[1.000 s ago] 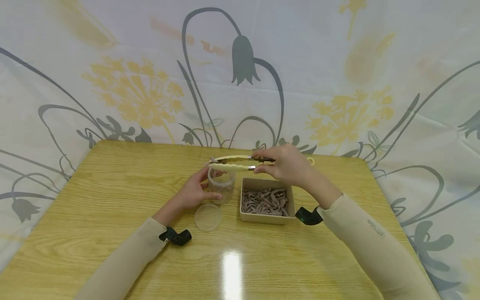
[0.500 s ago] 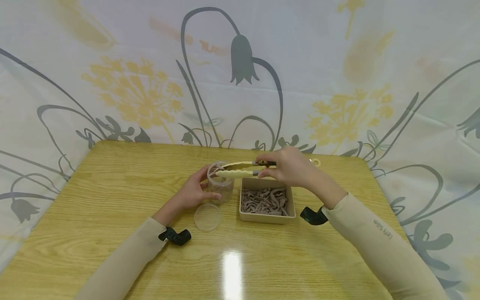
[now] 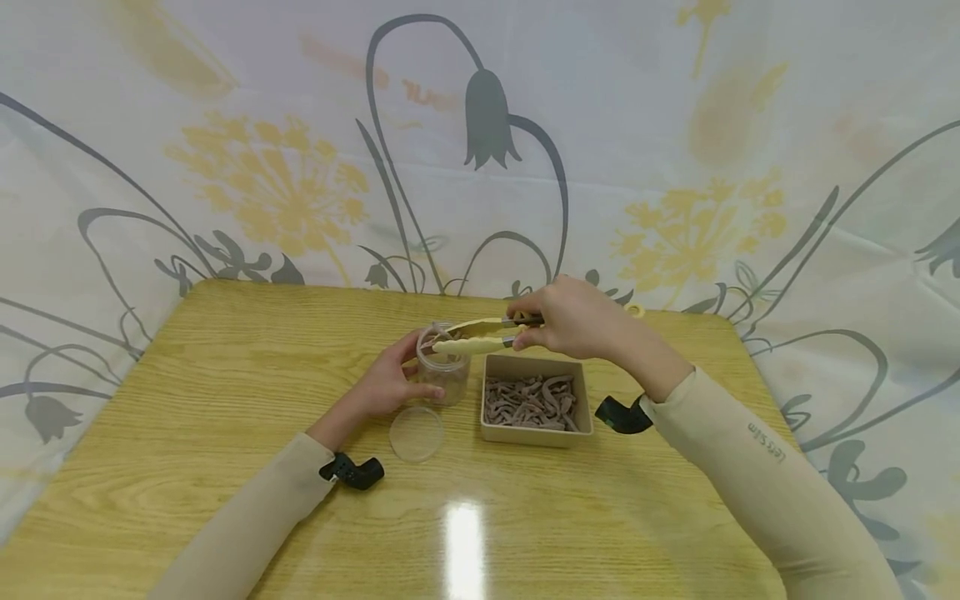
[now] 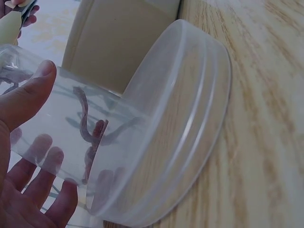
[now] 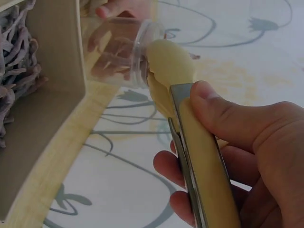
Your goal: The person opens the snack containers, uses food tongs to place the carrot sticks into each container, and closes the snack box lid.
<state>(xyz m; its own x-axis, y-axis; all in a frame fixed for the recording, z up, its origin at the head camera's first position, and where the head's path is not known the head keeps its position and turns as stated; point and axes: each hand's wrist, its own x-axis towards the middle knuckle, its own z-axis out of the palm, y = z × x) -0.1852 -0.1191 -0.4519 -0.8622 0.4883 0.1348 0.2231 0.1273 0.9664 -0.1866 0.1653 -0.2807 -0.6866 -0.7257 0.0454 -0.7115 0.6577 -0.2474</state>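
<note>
My left hand [image 3: 384, 382] grips a clear plastic jar [image 3: 447, 387] that stands uncovered, thumb in front and fingers behind. In the left wrist view, a few thin grey-brown strips [image 4: 84, 114] show inside the jar. My right hand [image 3: 583, 327] pinches a pair of yellow-tipped tongs [image 3: 472, 345] between thumb and fingers. The tongs' tips reach the jar's mouth from the right, and a strip shows near them at the rim. In the right wrist view, the tongs [image 5: 204, 156] are nearly closed, their tips overlapping the jar's rim [image 5: 141, 54].
Right of the jar sits a beige rectangular bin [image 3: 536, 437] holding a heap of the same strips [image 3: 528, 402]. A round clear lid [image 3: 417, 434] lies on the wooden table [image 3: 337, 533] in front of the jar. Behind the table hangs a flower-printed cloth [image 3: 600, 125].
The right hand's tongs have gone from above the jar's rim, with a strip at their tips, down into its mouth. The left hand and jar have stayed in place.
</note>
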